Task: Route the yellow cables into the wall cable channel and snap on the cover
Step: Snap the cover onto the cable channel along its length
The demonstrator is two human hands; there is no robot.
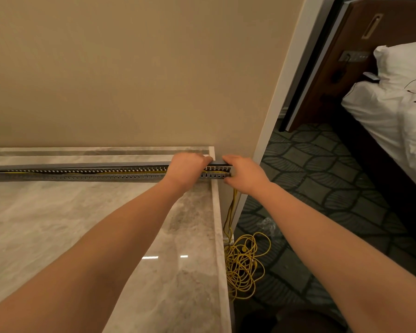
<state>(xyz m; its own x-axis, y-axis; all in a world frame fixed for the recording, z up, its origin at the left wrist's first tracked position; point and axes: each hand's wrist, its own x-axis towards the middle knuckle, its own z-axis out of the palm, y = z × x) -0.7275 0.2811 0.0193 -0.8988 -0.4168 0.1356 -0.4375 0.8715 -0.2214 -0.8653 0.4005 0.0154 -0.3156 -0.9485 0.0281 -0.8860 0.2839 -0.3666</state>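
A long grey slotted cable channel point(82, 173) lies across the marble countertop point(58, 224) along the beige wall, with yellow cables point(130, 173) running inside it. My left hand point(186, 169) is curled over the channel near its right end, fingers on the grey cover strip point(106, 163) along the top edge. My right hand point(244, 174) grips the channel's right end at the counter corner. More yellow cable drops from that end and lies as a tangled coil point(244, 263) on the carpet.
The counter ends at a pale stone edge point(217, 236) on the right. Beyond it lie patterned dark carpet point(310, 188), a white wall corner trim point(274, 116), a brown door point(346, 56) and a bed with white linen point(394, 104).
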